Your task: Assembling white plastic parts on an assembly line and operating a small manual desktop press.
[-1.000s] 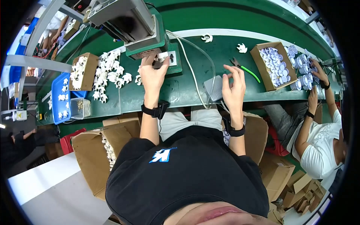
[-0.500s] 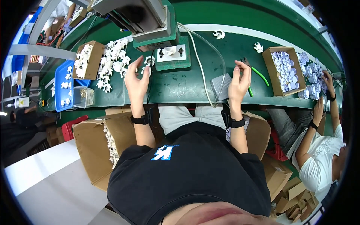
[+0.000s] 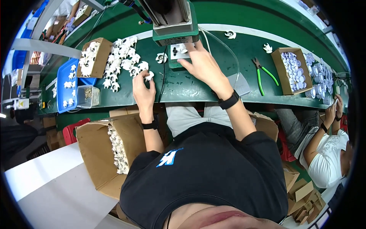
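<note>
while the left fingers (image 3: 146, 76) pinch a white part (image 3: 149, 75), the right fingers (image 3: 189, 51) rest open on the press base (image 3: 176, 57).

I log: green bench (image 3: 213, 86); white plastic parts (image 3: 122, 65) heaped far left; blue tray (image 3: 61, 89) at left; brown cardboard boxes (image 3: 99, 152) near left; green-handled pliers (image 3: 265, 72) at right; grey-and-green press (image 3: 173, 21); my black wristbands (image 3: 228, 102).

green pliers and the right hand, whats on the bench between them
In the head view, a flat grey pad lies on the green bench between the right hand and the green pliers, with thin white cables curving over that stretch.
</note>
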A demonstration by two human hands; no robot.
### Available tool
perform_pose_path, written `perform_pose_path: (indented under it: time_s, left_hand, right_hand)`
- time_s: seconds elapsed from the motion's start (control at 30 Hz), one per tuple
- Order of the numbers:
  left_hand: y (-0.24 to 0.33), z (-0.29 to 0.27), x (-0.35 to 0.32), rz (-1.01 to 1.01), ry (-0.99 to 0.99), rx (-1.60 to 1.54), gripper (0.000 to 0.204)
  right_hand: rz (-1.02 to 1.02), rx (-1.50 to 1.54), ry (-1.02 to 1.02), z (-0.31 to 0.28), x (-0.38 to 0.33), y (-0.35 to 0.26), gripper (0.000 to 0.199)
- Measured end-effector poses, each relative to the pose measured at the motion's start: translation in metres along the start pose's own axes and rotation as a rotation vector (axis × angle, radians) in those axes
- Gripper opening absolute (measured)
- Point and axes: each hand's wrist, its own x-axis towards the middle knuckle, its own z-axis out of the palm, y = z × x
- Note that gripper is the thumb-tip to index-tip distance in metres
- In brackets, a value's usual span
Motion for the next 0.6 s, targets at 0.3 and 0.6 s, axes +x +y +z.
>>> perform_pose_path:
  time_s: [0.3, 0.6]
  left_hand:
    - [-0.011, -0.019, -0.019, 0.182, -0.022, 0.14, 0.042]
    - [0.09, 0.016, 0.025, 0.072, 0.048, -0.234, 0.045]
  right_hand:
    - [0.057, 0.111, 0.162, -0.046, 0.006, 0.024, 0.033]
    - [0.263, -0.233, 0.242, -0.116, -0.056, 0.057, 0.042]
